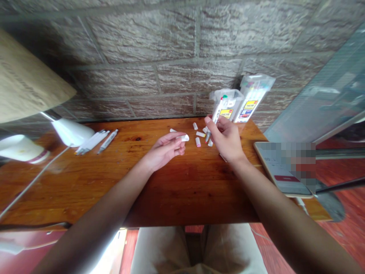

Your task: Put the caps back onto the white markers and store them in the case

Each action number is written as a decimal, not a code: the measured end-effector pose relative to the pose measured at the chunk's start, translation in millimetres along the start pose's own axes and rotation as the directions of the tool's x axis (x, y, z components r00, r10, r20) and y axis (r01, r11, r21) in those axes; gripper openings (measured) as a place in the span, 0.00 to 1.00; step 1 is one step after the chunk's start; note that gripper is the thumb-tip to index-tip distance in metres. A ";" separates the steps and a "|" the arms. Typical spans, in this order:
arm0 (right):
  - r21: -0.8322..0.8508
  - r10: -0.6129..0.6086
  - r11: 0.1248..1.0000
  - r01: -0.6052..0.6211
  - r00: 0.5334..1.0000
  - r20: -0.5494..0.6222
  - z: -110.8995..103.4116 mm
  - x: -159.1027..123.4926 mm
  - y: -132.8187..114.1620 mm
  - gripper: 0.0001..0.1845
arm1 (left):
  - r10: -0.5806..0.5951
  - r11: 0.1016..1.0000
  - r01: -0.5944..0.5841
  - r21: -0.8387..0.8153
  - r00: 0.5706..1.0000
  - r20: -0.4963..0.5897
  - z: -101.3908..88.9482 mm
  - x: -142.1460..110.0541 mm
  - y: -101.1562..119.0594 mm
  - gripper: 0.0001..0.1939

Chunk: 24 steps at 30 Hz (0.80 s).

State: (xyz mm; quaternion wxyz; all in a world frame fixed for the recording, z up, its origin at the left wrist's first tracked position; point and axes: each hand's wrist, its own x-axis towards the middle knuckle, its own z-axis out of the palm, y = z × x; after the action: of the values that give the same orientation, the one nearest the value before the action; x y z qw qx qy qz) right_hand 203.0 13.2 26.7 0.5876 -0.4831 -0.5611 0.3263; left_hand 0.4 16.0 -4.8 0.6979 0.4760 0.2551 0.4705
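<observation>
Pinched in my left hand (165, 151) is a white marker cap (185, 138), its open end facing right. My right hand (229, 140) grips a white marker (217, 113) held upright and tilted; a red tip shows at its top and a reddish end at the bottom. Between my hands, several loose caps lie on the wooden table, among them a pink-ended cap (198, 142) and a yellow-ended cap (200, 134). Some are partly hidden behind my right hand. Just behind that hand stands a clear marker case (236, 97) with a green-topped marker showing in it.
A second clear case (256, 95) full of markers stands against the brick wall. Several markers (92, 142) lie at the left, near a lamp base (71, 131) and a paper cup (24, 148). A tablet (270, 163) rests at the table's right edge. A cable (37, 179) crosses the left side.
</observation>
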 end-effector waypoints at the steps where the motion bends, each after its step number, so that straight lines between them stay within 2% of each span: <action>1: -0.002 0.002 1.000 -0.002 1.000 -0.002 -0.1 0.0 0.3 0.26 | 0.013 1.000 -0.013 0.008 1.000 -0.008 0.1 0.6 -0.3 0.17; 6: -0.015 -0.005 1.000 0.005 1.000 -0.002 -0.3 0.3 1.6 0.26 | 0.127 0.980 -0.107 0.168 0.985 -0.113 -1.4 4.3 -1.7 0.17; 11: -0.024 -0.008 1.000 0.008 1.000 0.009 -0.5 0.1 3.4 0.25 | 0.272 0.874 -0.163 0.458 0.945 -0.183 -2.2 4.5 -3.1 0.17; 20: -0.008 -0.007 1.000 0.007 1.000 -0.010 -0.3 0.7 2.2 0.24 | 0.329 0.837 -0.183 0.516 0.922 -0.206 -4.3 6.5 -5.0 0.18; 24: -0.008 -0.009 1.000 0.009 1.000 -0.016 -1.1 0.8 0.7 0.23 | 0.337 0.849 -0.185 0.496 0.911 -0.238 -3.2 7.6 -4.9 0.17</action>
State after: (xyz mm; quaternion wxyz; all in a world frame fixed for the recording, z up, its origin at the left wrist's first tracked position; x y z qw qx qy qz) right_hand 204.3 13.9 26.4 0.5915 -0.4856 -0.5598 0.3176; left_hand 3.0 23.7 -9.9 0.4427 0.5773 0.4001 0.5573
